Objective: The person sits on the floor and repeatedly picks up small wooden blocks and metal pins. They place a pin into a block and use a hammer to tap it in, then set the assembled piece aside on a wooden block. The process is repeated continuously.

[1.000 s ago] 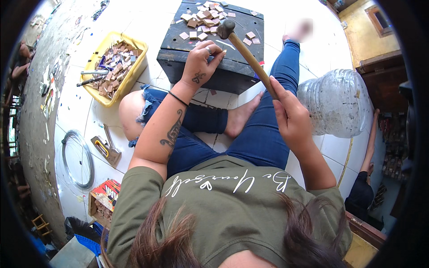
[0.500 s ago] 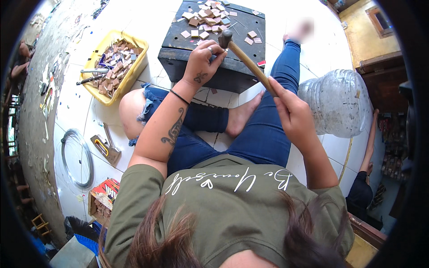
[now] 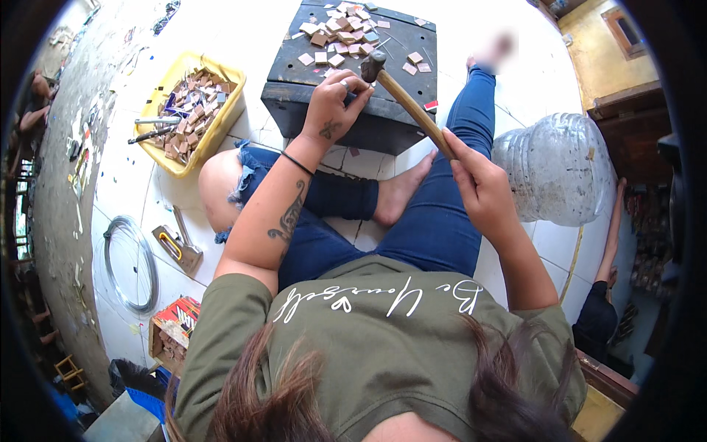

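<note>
My right hand (image 3: 484, 182) is closed around the wooden handle of a hammer (image 3: 409, 99). The dark hammer head hangs over the front part of a black wooden box (image 3: 317, 90), right beside the fingers of my left hand (image 3: 337, 102). Thumb and fingers of that hand are pinched together at the box top. Whatever lies between them is too small and too covered to make out. Farther back on the box lies a loose heap of small brown and pinkish square pieces (image 3: 343, 37), with a few thin nails (image 3: 396, 43) beside it.
At the left, a yellow basin (image 3: 237, 110) holds more squares and two tools. A staple gun (image 3: 177, 249), a wire coil (image 3: 152, 276) and a red carton (image 3: 177, 318) lie nearer. A large clear plastic bottle (image 3: 556, 169) lies right of my leg; another person's arm (image 3: 613, 232) shows beyond.
The picture has shifted a little. Both hands keep almost the same pose, and the hammer head stays close beside my left fingers.
</note>
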The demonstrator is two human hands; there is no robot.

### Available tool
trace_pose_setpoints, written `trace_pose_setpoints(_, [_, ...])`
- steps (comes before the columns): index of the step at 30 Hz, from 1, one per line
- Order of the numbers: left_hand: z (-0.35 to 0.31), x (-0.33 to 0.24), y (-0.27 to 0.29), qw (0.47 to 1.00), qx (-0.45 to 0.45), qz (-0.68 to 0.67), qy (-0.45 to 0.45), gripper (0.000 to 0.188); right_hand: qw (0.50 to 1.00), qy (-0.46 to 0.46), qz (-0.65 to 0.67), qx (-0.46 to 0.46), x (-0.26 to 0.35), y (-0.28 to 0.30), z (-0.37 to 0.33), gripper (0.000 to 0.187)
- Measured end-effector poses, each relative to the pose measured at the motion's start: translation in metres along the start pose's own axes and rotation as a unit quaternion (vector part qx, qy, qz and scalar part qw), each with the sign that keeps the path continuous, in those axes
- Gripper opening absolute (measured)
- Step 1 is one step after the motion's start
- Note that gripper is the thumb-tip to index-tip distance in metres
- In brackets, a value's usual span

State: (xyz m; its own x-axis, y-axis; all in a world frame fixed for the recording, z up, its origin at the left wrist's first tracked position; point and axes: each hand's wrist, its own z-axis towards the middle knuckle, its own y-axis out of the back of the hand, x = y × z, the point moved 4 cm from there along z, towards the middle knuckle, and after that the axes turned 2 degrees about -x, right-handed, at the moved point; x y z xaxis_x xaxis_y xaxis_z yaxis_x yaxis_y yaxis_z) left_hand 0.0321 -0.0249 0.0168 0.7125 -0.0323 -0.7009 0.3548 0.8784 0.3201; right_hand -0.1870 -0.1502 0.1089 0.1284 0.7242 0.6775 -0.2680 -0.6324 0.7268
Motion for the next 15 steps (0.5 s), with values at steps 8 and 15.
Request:
trace_pose_setpoints(8, [-0.002, 0.004, 0.0, 1.0, 0.014, -0.002, 0.028, 0.009, 0.998, 0.01, 0.047, -0.032, -0.023, -0.001, 0.01, 0.044])
trace_pose_setpoints(15, [0.001, -0.005, 0.01, 0.999, -0.007, -0.009, 0.042, 0.009, 0.967, 0.033, -0.165, -0.189, -0.068, -0.001, 0.103, 0.039])
